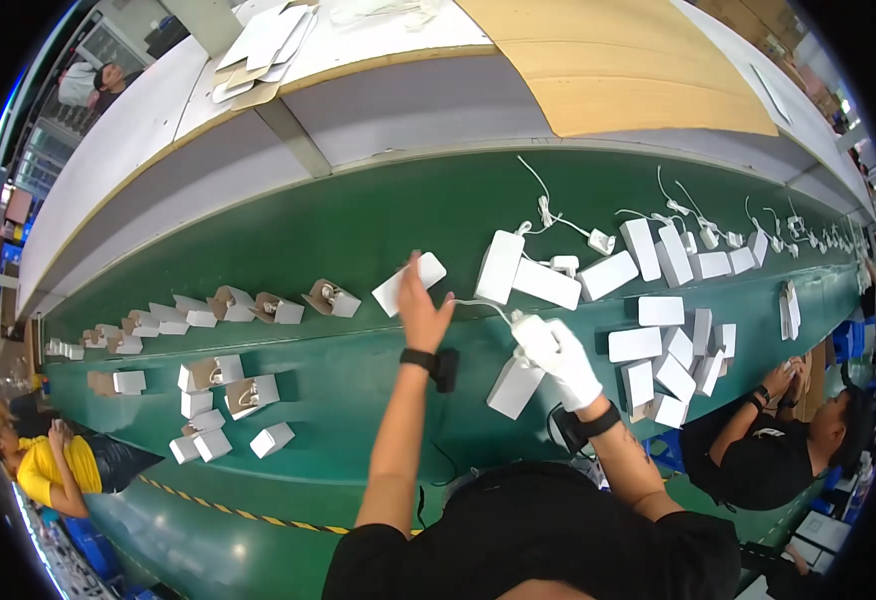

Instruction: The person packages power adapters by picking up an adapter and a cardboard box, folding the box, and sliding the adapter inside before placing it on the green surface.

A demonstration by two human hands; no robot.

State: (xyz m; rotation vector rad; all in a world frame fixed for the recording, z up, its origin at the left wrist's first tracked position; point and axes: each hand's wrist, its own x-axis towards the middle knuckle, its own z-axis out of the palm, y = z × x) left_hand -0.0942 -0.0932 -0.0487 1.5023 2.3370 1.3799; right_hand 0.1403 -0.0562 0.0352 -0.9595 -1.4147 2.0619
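My bare left hand [424, 318] reaches to the belt with its fingers stretched out and its thumb apart. Its fingers lie against a small white box [426, 270], partly covering it. My right hand [570, 370] wears a white glove and is closed around a white power adapter [531, 331]. From the adapter, a thin white cable [480, 302] runs left toward my left thumb. Just below the gloved hand lies another white box [514, 389]. Beyond it, a tall white box [500, 267] and a lying white box [547, 284] sit side by side.
Open boxes with white items inside [332, 297] line the belt [358, 190] at left. Further right are adapters with cables [600, 241] and a pile of white boxes [674, 376]. A shelf with cardboard [618, 70] runs behind. Co-workers sit at left [63, 465] and right [778, 455].
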